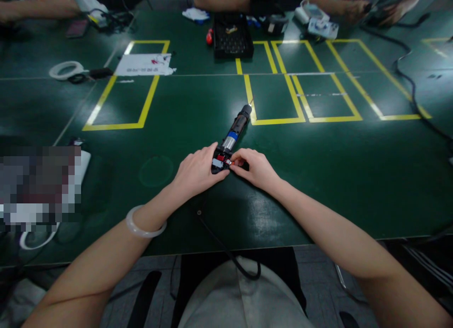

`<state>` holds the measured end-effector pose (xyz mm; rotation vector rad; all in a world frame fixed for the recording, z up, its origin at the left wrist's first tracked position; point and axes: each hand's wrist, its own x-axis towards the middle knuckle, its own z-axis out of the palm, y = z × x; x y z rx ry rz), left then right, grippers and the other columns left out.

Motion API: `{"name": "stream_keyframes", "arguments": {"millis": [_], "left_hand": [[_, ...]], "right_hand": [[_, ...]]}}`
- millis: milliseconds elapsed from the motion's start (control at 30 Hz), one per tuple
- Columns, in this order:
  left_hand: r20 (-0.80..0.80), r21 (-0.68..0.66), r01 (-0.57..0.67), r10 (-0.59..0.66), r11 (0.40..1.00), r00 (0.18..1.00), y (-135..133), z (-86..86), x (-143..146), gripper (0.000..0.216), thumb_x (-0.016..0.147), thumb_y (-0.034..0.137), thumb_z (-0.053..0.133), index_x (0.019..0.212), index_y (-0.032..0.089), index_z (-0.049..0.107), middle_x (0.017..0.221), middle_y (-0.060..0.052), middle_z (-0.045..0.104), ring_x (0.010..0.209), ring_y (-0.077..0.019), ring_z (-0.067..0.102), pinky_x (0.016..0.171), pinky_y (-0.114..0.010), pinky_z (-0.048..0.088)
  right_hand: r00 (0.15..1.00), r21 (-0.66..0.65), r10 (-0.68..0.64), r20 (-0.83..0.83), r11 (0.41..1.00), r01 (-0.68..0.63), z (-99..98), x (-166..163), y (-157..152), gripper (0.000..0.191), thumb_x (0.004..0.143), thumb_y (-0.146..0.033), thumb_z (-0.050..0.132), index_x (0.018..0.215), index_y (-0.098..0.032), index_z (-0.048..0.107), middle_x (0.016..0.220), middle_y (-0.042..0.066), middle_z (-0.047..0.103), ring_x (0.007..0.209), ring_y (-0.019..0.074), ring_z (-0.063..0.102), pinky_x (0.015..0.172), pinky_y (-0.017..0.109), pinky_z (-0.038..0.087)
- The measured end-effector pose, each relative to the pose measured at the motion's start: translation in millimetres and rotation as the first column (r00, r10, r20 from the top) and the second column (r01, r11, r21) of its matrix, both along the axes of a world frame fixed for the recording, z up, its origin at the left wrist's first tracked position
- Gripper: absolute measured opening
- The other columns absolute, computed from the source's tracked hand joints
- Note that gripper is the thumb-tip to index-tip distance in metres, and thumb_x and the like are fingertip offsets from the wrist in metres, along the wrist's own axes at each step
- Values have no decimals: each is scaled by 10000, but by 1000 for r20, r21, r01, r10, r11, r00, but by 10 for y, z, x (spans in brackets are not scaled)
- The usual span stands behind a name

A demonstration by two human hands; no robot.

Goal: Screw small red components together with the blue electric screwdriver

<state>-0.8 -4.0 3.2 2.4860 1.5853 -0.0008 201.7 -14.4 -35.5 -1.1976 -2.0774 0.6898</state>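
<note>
An electric screwdriver [234,132] lies on the green table [318,177], tip pointing away toward the yellow tape boxes. Its near end is opened, with red and white parts showing. My left hand [196,170] is closed around that near end from the left side. My right hand [254,166] pinches at the same end from the right, fingertips pressed on a small red part. A black cable [226,248] runs from the tool off the table's near edge. A pale bangle [143,226] sits on my left wrist.
A black tray [232,37] stands at the far middle. A white tape roll [65,70] and a paper sheet [145,64] lie far left. Other people's arms rest along the far edge. A black cord [410,82] snakes down the right side. A blurred patch covers the left.
</note>
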Motion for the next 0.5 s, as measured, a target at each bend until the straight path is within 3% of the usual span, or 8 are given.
{"name": "stream_keyframes", "arguments": {"millis": [100,233,500], "left_hand": [[-5,12,-14,14,1000,1000,-10,1,30,794,916,609,545,1523,133,359,1342,-177,611,1193,-349,608,934,-417,489],[-23,65,-35,36,997,999,-37,-1,92,786,935,654,501,1521,146,375,1254,-171,630,1150,-346,614,908,-409,486],[-66,98,-66,73,993,995,12,46,116,541,933,569,541,1313,183,531,1134,-129,650,1033,-322,647,807,-374,505]], "right_hand": [[1000,29,6,11,1000,-7,5,17,-10,38,894,-172,631,915,-204,634,834,28,702,819,196,634,805,332,443],[1000,59,22,20,998,-23,-6,25,-22,106,892,-151,574,949,-183,657,891,70,717,866,228,640,816,356,465],[999,27,29,-33,999,-28,-4,3,-37,250,860,-119,559,1090,-197,614,973,59,686,878,204,638,844,354,480]]}}
